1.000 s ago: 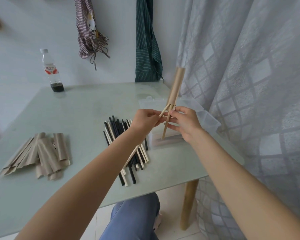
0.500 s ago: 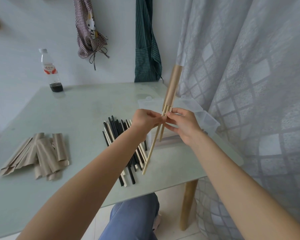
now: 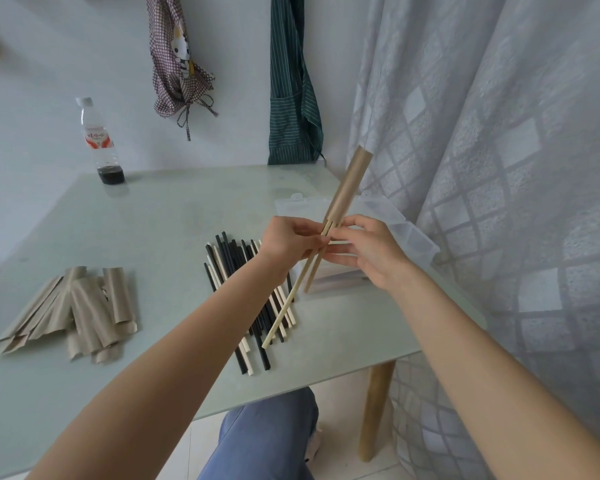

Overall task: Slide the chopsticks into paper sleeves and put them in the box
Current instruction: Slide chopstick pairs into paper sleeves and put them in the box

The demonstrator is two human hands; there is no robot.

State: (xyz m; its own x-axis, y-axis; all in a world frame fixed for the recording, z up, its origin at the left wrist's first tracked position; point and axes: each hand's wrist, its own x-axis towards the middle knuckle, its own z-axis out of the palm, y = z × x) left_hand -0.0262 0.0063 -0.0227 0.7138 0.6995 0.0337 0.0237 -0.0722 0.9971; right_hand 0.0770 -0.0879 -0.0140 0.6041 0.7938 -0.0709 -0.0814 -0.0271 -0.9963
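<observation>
Chopsticks (image 3: 293, 297) apparently between pinching fingers (image 3: 312, 241).

You have soft, even daylight through the curtain (image 3: 499, 168) on your right. Shadows stay faint on the table (image 3: 153, 220). Wide-angle bending at the edges; focus slightly soft.

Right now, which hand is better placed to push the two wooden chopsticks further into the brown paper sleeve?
Left. The left hand pinches the two light wooden chopsticks just below the mouth of the brown paper sleeve, in line to push them up. The right hand holds the sleeve's mouth and should steady it.
</observation>
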